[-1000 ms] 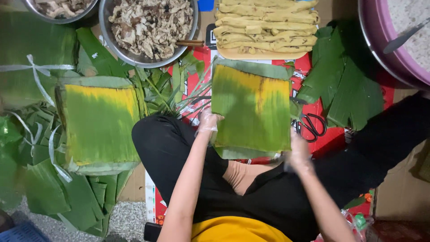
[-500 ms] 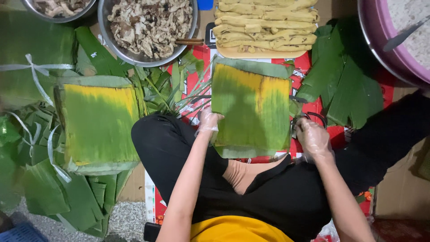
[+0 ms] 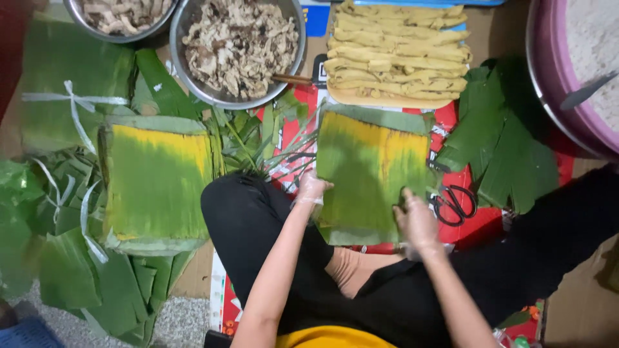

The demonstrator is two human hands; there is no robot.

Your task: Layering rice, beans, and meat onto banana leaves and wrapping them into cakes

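Centre frame: left hand [image 3: 311,189] flat, fingers loose on leaf square [image 3: 371,174] edge; right hand [image 3: 416,222] fingers spread, pressing lower-right corner. Scissors [image 3: 454,203] just right.

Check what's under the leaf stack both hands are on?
The green-yellow leaf stack lies on a red printed sheet, which shows at its right and bottom edges. Left hand and right hand rest on its near corners. Whatever lies directly beneath is covered.

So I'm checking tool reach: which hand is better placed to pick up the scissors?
Right. The right hand rests on the leaf's right edge, with the scissors just beside it. The left hand sits across the leaf.
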